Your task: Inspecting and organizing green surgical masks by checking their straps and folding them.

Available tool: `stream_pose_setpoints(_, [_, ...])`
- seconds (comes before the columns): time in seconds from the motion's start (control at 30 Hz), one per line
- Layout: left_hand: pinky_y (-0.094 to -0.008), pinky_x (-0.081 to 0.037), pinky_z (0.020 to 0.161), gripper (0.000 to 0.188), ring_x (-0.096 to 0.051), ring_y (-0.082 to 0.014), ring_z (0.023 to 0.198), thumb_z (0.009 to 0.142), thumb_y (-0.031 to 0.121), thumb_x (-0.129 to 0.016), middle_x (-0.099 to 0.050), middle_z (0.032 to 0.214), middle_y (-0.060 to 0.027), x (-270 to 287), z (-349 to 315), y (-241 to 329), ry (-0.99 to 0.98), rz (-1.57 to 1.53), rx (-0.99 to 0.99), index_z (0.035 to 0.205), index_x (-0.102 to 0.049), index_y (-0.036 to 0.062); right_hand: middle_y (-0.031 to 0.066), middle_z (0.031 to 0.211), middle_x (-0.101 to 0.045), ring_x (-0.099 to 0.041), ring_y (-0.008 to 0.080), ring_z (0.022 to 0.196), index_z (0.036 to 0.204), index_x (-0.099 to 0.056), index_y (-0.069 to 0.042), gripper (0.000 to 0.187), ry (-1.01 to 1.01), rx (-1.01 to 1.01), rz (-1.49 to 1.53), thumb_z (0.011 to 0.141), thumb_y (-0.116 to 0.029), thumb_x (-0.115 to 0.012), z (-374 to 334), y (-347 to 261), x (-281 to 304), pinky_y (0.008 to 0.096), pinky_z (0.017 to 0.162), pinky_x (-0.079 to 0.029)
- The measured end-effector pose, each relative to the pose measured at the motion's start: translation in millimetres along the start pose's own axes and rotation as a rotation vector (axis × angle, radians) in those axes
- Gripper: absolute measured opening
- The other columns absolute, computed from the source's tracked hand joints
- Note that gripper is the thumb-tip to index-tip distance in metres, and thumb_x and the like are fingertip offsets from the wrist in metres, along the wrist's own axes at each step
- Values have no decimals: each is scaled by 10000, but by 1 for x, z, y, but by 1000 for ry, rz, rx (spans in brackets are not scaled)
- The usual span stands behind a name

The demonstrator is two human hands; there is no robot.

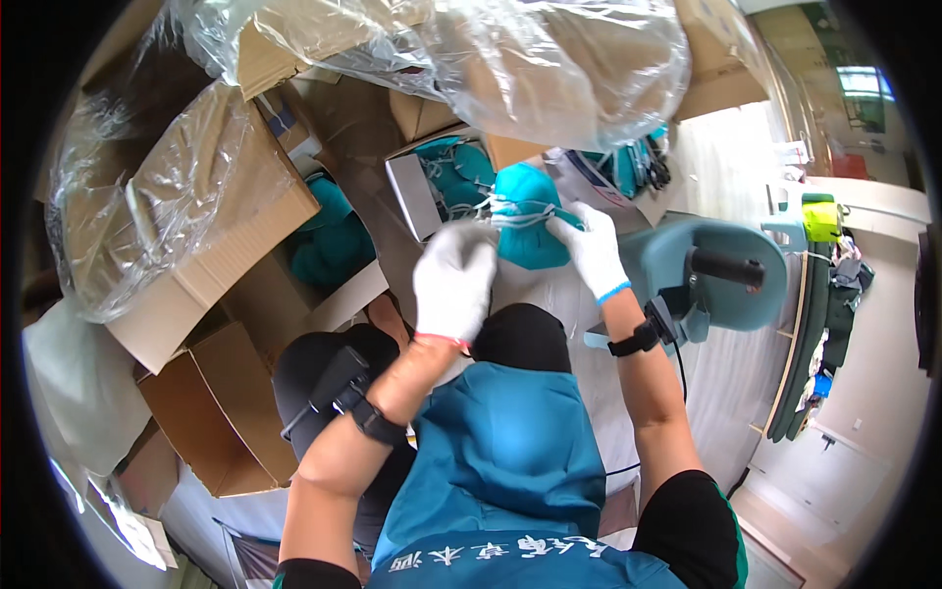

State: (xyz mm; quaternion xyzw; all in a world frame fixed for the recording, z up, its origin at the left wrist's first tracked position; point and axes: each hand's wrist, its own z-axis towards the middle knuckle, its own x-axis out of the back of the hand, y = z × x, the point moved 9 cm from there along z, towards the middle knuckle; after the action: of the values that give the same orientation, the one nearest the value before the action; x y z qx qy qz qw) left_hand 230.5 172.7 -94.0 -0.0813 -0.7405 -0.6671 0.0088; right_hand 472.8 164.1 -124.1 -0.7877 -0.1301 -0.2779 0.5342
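A teal cup-shaped face mask (531,242) with white elastic straps is held up in front of me. My right hand (589,250), in a white glove with a blue cuff, is closed on its right edge, thumb and fingers pinching it. My left hand (453,280), in a white glove with a red cuff, is at the mask's left side by the straps. Motion smears its fingers, so I cannot tell whether they grip anything. Just behind, a white box (407,191) contains more teal masks (469,165) with straps.
An open cardboard carton (211,280) at left holds teal masks (339,240). Clear plastic sheeting (569,69) drapes over the boxes at the back. Another cardboard box (211,417) stands lower left. A blue-grey plastic stool (721,240) is at right, with a black object (728,267) on it.
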Motion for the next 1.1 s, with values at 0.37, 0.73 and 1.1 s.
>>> stream_pose_setpoints(0.37, [-195,-416,506,173,-527,-31,586,961,160,-622,-651,763,-2,57,-72,94,-15,-193,-243,1028,-683,13,138,913,-671,-648,287,778,994,-669,-4,226,-37,655,-136,815,-142,-684,-184,-140,80,331,731,-519])
stream_pose_setpoints(0.73, [-265,-506,558,200,-626,-129,637,995,207,-558,-679,852,-61,119,-128,122,86,-637,-64,1048,-630,28,171,921,-675,-668,285,818,1012,-655,19,170,403,596,-66,893,-93,-608,-264,-136,146,331,762,-513])
stream_pose_setpoints(1.1, [-234,-457,664,177,-595,-89,724,945,133,-621,-683,953,-35,132,-156,122,113,-501,-91,1092,-627,36,181,1100,-680,-648,291,1017,757,-651,-32,106,395,947,-179,699,50,-617,-309,-164,138,353,875,-507])
